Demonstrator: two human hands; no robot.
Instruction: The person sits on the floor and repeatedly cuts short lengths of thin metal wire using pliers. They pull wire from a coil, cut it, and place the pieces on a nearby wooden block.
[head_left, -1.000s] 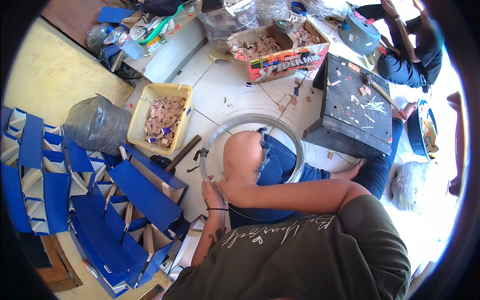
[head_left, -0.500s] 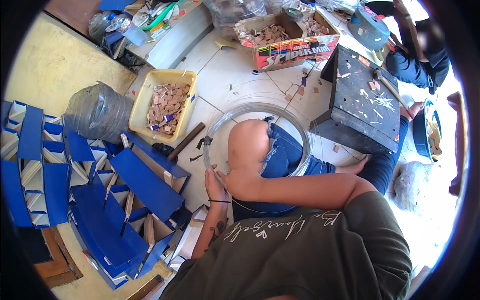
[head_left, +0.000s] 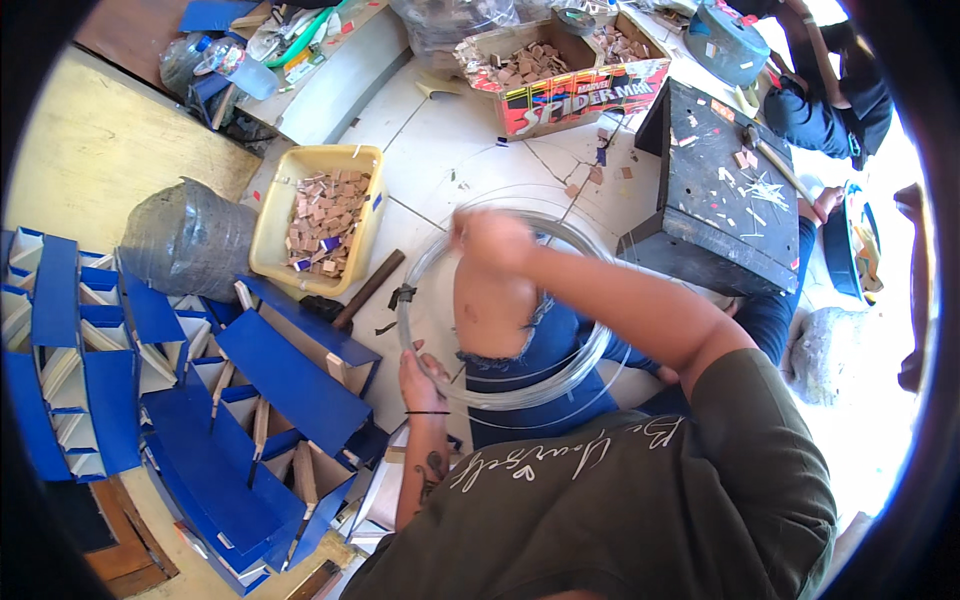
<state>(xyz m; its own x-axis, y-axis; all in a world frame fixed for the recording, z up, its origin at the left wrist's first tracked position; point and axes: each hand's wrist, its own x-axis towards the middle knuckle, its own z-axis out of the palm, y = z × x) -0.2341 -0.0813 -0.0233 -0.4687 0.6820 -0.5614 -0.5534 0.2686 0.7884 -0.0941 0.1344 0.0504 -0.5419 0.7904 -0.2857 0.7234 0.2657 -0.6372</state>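
With a dark rod (head_left: 370,290) ahead-left and knee (head_left: 492,308) ahead-right, the left hand (head_left: 422,380) clasps the wire coil (head_left: 540,394), looping rightward; blurred right hand's (head_left: 496,241) grip unclear.

Your right hand (head_left: 495,240) is a smeary motion blur, but your left hand (head_left: 420,382) looks reasonably crisp. Super bright light on your right side, so the floor (head_left: 868,440) there's totally blown out to white. Fisheye bends the blue boxes (head_left: 57,292) at far left, and the corners go black.

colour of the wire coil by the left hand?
The wire coil is silvery grey; best seen in the head view, the only one here.
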